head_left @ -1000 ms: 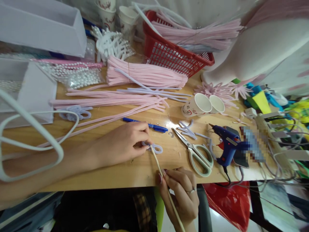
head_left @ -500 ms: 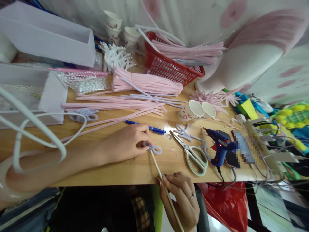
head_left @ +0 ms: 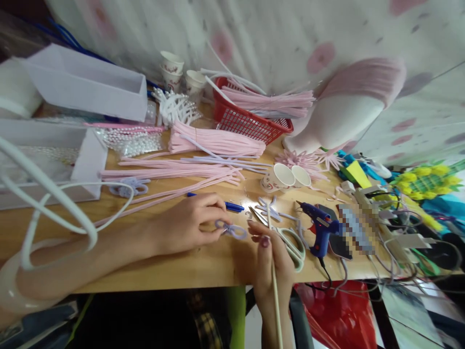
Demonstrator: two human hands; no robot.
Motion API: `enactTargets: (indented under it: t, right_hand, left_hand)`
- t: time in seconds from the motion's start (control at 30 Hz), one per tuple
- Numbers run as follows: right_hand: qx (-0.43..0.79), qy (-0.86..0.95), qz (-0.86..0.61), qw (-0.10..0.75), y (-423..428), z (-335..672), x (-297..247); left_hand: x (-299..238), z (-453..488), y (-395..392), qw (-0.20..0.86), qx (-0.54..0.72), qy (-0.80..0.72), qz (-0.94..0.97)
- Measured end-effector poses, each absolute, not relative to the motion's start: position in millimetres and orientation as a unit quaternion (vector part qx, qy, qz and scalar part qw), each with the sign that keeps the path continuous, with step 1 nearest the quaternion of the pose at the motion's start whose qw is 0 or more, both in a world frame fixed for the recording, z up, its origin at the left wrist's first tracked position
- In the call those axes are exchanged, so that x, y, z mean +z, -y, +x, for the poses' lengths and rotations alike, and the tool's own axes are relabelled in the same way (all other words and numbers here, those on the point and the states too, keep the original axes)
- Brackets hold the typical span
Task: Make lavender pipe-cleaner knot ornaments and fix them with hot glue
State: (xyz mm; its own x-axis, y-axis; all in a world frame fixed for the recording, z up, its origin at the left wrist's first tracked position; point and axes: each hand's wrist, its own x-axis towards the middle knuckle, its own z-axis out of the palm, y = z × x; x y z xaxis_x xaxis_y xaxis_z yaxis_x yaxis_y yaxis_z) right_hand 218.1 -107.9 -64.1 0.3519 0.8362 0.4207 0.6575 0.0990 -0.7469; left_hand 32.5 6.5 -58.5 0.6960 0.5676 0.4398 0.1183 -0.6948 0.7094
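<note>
Between thumb and fingers, my left hand (head_left: 209, 218) pinches a small looped lavender pipe-cleaner piece (head_left: 236, 232) just over the table. My right hand (head_left: 272, 257) is to the right of it, holding a thin pale wooden stick (head_left: 275, 286) with the thumb across it. The stick's upper end points away, over the scissors (head_left: 292, 247), which lie partly behind that hand. Close beyond my left hand is a blue pen (head_left: 234, 207). Bent lavender pipe-cleaner scraps (head_left: 272, 208) lie near the scissor tips.
A blue glue gun (head_left: 321, 225) with a cord stands at right, near a power strip (head_left: 366, 203). Paper cups (head_left: 278, 178), pink pipe cleaners (head_left: 218, 140), a red basket (head_left: 250, 116) and white boxes (head_left: 87, 82) fill the back. A white cable-like loop (head_left: 76, 203) crosses the left foreground.
My right hand has moved up and turned, taking the stick's tip off the lavender piece and out past it. My left hand still pinches the piece. The camera view has shifted.
</note>
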Motion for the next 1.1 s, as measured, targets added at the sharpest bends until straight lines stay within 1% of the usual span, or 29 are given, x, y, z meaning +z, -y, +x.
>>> enactTargets:
  t: [0.07, 0.2, 0.3, 0.4, 0.57, 0.73, 0.8, 0.87, 0.97, 1.1]
  right_hand:
    - [0.147, 0.58, -0.663, 0.45, 97.9, 209.0, -58.3]
    - [0.209, 0.597, -0.643, 0.432, 91.7, 204.3, -58.8]
    - [0.225, 0.589, -0.628, 0.456, 89.9, 205.1, -64.0]
    - [0.238, 0.545, -0.639, 0.489, 88.2, 201.0, -63.5]
    - [0.258, 0.49, -0.658, 0.51, 88.0, 194.0, -56.0]
    - [0.255, 0.493, -0.655, 0.513, 87.8, 196.5, -57.2]
    - [0.259, 0.495, -0.649, 0.517, 87.3, 196.4, -57.6]
    - [0.263, 0.497, -0.643, 0.52, 86.8, 194.9, -56.8]
    - [0.26, 0.496, -0.633, 0.534, 86.7, 191.3, -54.0]
    - [0.261, 0.51, -0.631, 0.523, 87.5, 188.0, -51.8]
  left_hand:
    - [-55.3, 32.0, -6.3, 0.33, 0.359, -0.176, 0.855]
    - [-52.1, 30.9, -7.4, 0.332, 0.379, -0.179, 0.845]
    - [-54.5, 30.3, -8.3, 0.342, 0.395, -0.181, 0.833]
    - [-58.0, 30.4, -6.7, 0.349, 0.399, -0.183, 0.828]
    - [-56.4, 30.0, -1.3, 0.361, 0.422, -0.207, 0.806]
    - [-45.3, 26.9, -6.2, 0.474, 0.457, -0.357, 0.663]
    - [-43.7, 26.2, -10.3, 0.512, 0.455, -0.388, 0.616]
    - [-45.2, 26.8, -13.3, 0.548, 0.422, -0.385, 0.611]
    - [-50.5, 29.8, -14.5, 0.604, 0.354, -0.329, 0.634]
    - [-55.2, 32.5, -13.8, 0.624, 0.353, -0.261, 0.646]
